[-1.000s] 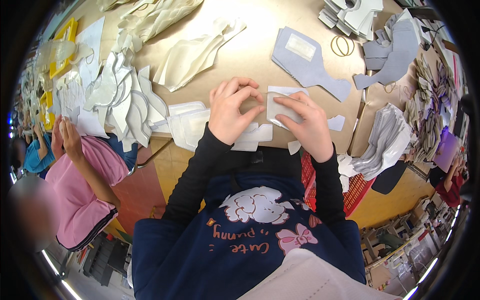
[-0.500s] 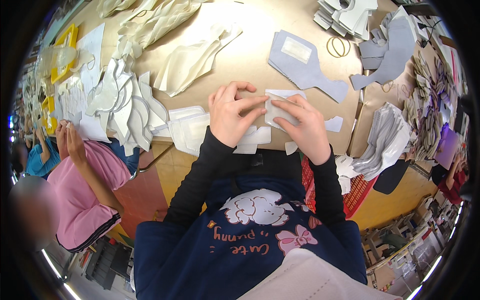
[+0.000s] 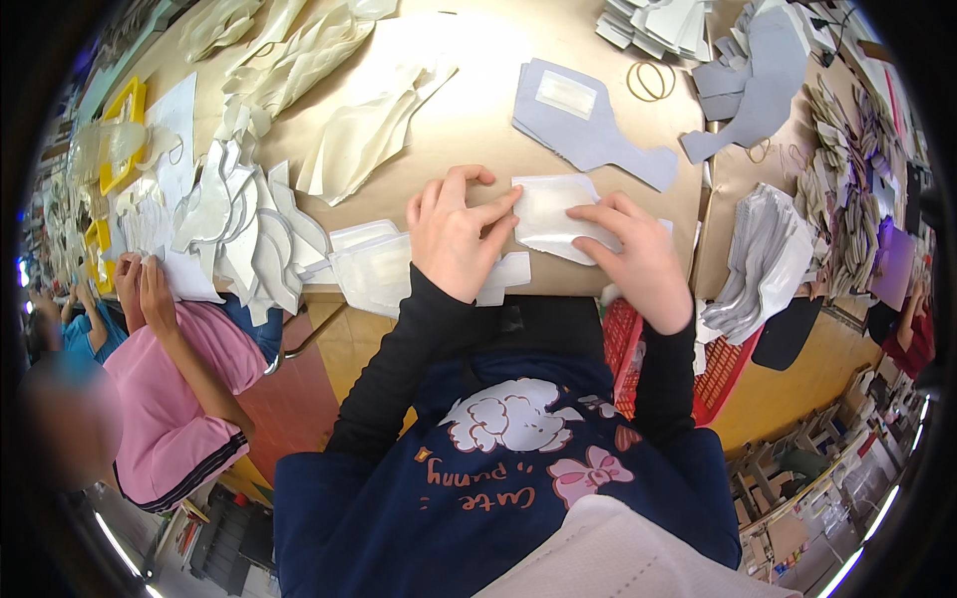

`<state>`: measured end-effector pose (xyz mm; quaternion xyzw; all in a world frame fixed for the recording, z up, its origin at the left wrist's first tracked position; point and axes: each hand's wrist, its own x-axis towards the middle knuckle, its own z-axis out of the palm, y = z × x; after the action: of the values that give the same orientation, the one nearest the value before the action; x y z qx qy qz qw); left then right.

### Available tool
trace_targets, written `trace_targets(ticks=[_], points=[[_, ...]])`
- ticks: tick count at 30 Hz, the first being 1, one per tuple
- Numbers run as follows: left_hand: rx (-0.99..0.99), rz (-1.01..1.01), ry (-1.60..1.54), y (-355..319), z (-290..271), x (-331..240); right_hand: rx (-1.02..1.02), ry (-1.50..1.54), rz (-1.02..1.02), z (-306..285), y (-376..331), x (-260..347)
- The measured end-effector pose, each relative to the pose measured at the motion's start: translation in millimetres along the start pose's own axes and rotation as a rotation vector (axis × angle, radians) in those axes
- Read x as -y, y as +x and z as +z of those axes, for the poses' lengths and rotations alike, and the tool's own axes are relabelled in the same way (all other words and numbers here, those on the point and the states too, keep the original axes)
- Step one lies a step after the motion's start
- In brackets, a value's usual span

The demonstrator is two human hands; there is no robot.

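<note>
A small white rectangular patch piece (image 3: 550, 211) lies on the tan worktable (image 3: 469, 120) just in front of me. My left hand (image 3: 454, 234) presses its fingertips on the piece's left edge. My right hand (image 3: 638, 257) pinches and holds down its right side. Under my left wrist sits a low stack of similar white pieces (image 3: 384, 267). Beyond my hands lies a grey cut shape (image 3: 588, 135) with a white patch on it.
Piles of cream and white cut pieces (image 3: 249, 224) fill the left of the table. Grey pieces (image 3: 763, 60) and rubber bands (image 3: 650, 80) lie far right, with a grey-white stack (image 3: 768, 264). A red basket (image 3: 628, 354) sits below. A person in pink (image 3: 179, 369) works at left.
The white piece has been turned and flattened on the table. My hands have shifted slightly along its edges, still holding it.
</note>
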<state>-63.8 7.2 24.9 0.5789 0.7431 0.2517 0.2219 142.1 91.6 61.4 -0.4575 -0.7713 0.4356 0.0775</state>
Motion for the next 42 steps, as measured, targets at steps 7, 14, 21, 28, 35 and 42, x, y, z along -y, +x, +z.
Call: trace_targets(ticks=[7, 14, 21, 28, 35, 42], points=[[-0.047, 0.018, 0.055, -1.3, 3.0, -6.9, 0.01, 0.075, 0.065, -17.6, -10.5, -24.1], [-0.086, 0.043, 0.177, -5.8, 10.7, -17.5, -0.033, 0.087, 0.051, -11.9, -13.1, -31.4], [0.019, 0.254, -0.13, -8.7, 44.0, -52.0, -0.084, 0.032, 0.049, -3.2, -10.6, -36.4], [0.022, 0.249, -0.112, -12.5, 52.9, -47.5, -0.157, 0.066, 0.045, -31.6, -33.4, -49.0], [0.019, 0.235, -0.105, -12.2, 54.4, -48.5, -0.208, 0.328, 0.285, -41.9, -42.2, -66.7], [0.03, 0.262, -0.03, -14.1, 52.2, -54.0, -0.255, 0.331, 0.287, -35.4, -39.4, -69.1]])
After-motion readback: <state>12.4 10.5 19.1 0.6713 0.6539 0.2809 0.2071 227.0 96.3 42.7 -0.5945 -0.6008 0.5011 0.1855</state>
